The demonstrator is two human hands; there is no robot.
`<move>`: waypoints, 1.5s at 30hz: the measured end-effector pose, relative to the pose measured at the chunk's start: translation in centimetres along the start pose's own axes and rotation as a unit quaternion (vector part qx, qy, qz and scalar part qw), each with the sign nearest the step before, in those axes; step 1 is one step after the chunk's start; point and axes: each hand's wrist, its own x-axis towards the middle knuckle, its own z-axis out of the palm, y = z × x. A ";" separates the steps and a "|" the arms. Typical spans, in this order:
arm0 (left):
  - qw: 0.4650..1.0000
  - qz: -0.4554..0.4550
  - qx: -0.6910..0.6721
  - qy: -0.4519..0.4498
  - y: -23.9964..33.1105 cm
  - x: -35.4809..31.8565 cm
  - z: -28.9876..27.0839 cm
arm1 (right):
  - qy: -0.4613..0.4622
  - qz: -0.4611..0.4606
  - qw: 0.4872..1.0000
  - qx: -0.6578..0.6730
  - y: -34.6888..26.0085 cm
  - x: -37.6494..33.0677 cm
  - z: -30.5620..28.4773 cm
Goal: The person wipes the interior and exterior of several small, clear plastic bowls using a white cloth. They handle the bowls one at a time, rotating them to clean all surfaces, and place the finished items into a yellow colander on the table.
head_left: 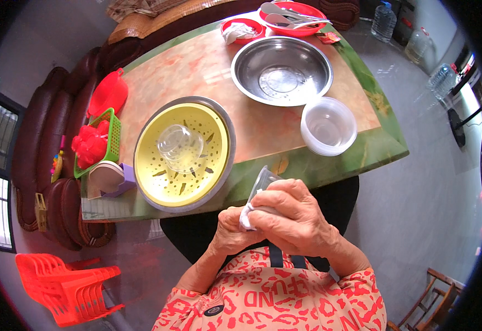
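I am gripping a small clear plastic cup [263, 182] low in the middle of the frame, my right hand [290, 218] wrapping it while my left hand [231, 226] is pinching a white cloth [247, 216] against it (light, thin-walled, probably slippery, so I'm holding its sides gently); the yellow colander [183, 151] is sitting just above.

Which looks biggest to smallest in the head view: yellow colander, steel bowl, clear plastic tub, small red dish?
1. Yellow colander, though it sits nearer the camera.
2. Steel bowl, close behind; the true order of these two is unsure.
3. Clear plastic tub.
4. Small red dish, farthest away.
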 end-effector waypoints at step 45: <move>0.831 0.003 -0.551 -0.080 -2.4 1.0 -1.3 | 0.136 0.129 0.965 0.181 4.0 -1.6 0.4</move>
